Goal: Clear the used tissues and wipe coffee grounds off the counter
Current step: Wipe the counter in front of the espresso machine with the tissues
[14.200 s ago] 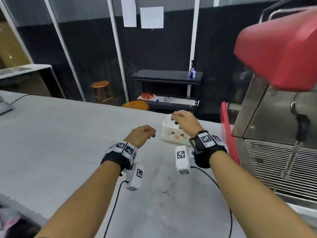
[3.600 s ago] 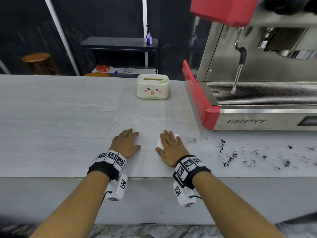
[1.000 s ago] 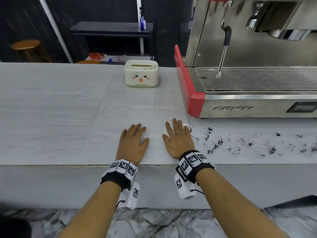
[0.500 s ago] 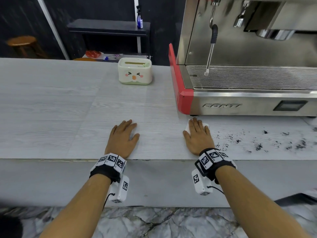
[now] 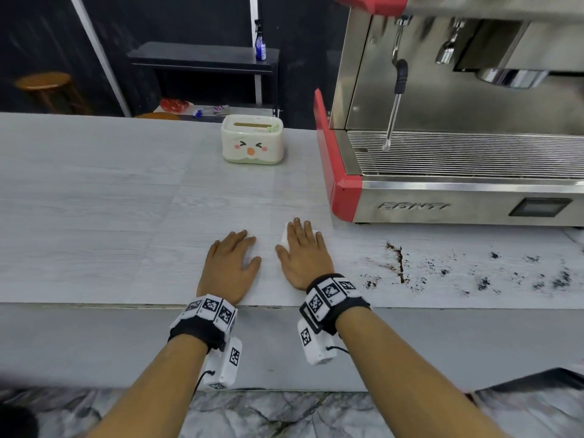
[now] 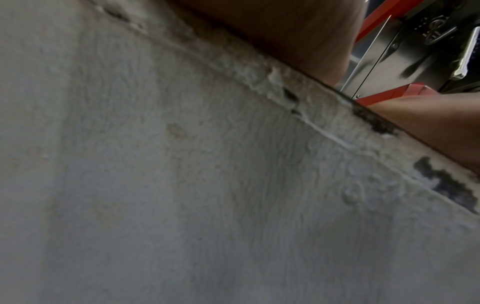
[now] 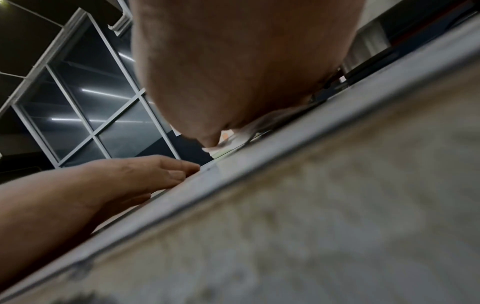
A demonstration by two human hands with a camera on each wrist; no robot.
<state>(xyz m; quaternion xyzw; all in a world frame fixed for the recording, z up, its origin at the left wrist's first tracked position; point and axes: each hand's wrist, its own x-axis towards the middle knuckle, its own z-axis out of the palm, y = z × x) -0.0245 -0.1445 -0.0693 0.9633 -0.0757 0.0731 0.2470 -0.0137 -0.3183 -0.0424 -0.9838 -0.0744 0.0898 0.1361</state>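
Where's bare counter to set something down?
Free: the pale wood-grain counter left of the left hand, and between the hands and the cream face-printed tissue box. Crowded: dark coffee grounds right of the right hand.

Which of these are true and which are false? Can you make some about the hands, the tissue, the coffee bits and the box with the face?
1. The right hand lies flat on a white tissue. True.
2. The left hand holds a tissue. False: it rests flat on the bare counter, holding nothing.
3. The coffee grounds lie to the right of the right hand. True.
4. The tissue box sits on top of the coffee machine. False: it stands on the counter, left of the machine.
5. The counter is already wiped clean. False: dark grounds and a smear remain in front of the machine.
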